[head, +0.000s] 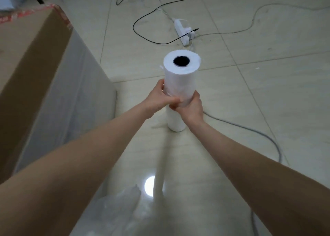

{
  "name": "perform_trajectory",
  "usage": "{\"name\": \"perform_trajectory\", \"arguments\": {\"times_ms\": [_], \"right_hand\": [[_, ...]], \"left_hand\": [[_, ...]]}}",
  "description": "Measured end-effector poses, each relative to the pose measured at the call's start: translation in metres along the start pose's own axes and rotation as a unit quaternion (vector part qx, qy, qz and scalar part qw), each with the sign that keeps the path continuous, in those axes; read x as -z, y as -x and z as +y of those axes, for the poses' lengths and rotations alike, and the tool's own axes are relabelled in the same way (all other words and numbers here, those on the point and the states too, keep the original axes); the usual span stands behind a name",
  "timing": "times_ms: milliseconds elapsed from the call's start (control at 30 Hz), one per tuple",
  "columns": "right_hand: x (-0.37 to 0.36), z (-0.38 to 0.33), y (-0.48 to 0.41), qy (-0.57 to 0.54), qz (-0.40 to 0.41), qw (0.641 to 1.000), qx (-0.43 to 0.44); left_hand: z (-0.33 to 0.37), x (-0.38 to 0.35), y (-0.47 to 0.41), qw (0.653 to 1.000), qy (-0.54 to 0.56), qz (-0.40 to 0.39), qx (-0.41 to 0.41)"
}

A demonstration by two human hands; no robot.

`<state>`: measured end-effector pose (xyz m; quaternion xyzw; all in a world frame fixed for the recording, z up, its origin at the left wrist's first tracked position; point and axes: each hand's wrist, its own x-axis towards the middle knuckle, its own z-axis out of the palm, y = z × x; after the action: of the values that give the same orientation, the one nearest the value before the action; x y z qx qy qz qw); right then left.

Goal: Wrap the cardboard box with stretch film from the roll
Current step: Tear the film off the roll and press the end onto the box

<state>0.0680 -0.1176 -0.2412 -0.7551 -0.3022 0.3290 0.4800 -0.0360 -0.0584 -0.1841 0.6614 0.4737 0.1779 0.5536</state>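
One cardboard box, tape lettering blurred

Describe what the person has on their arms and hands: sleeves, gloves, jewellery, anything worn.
Both arms are bare: the left forearm and the right forearm show no sleeve up to the picture's edge. The left hand and the right hand wear no gloves. No watch, bracelet or ring shows on the parts in view; some fingers are hidden.
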Motion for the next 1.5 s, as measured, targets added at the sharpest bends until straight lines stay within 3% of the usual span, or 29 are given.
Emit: {"name": "perform_trajectory", "arguments": {"times_ms": [167,267,367,433,567,733,900,1000,1067,1233,1300,1400,1500], "right_hand": [[-0.005,0.013,-0.006,0.021,-0.044,0.999,-0.021],[-0.004,0.03,0.0,0.068,-0.057,0.99,-0.106],[-0.002,0.045,0.018,0.12,-0.086,0.973,-0.175],[-0.008,0.043,0.038,0.173,-0.145,0.965,-0.135],[-0.036,0.026,0.086,0.204,-0.249,0.946,-0.028],[-0.068,0.02,0.14,0.245,-0.314,0.916,0.052],[-0.086,0.048,0.166,0.346,-0.354,0.867,0.054],[-0.097,0.062,0.175,0.375,-0.398,0.836,0.052],[-0.1,0.066,0.178,0.384,-0.433,0.813,0.067],[-0.093,0.057,0.173,0.387,-0.493,0.77,0.121],[-0.089,0.049,0.176,0.34,-0.49,0.793,0.124],[-0.087,0.032,0.179,0.266,-0.423,0.853,0.149],[-0.08,0.003,0.18,0.255,-0.363,0.882,0.157]], "left_hand": [[-0.008,-0.005,0.011,0.999,-0.015,0.045,0.017],[-0.017,-0.007,0.028,0.995,-0.048,0.07,0.043],[-0.026,0.0,0.058,0.983,-0.146,0.082,0.08],[-0.031,0.011,0.084,0.956,-0.268,0.064,0.105],[-0.038,0.031,0.148,0.878,-0.456,0.026,0.145],[-0.058,0.044,0.202,0.775,-0.581,-0.11,0.222],[-0.112,0.039,0.221,0.598,-0.729,-0.261,0.208],[-0.138,0.034,0.229,0.517,-0.795,-0.281,0.15],[-0.141,0.033,0.228,0.535,-0.795,-0.264,0.106],[-0.106,0.056,0.204,0.721,-0.658,-0.148,0.159],[-0.095,0.065,0.196,0.756,-0.611,-0.151,0.181],[-0.083,0.072,0.193,0.808,-0.53,-0.152,0.207],[-0.072,0.077,0.195,0.828,-0.522,-0.096,0.18]]}}
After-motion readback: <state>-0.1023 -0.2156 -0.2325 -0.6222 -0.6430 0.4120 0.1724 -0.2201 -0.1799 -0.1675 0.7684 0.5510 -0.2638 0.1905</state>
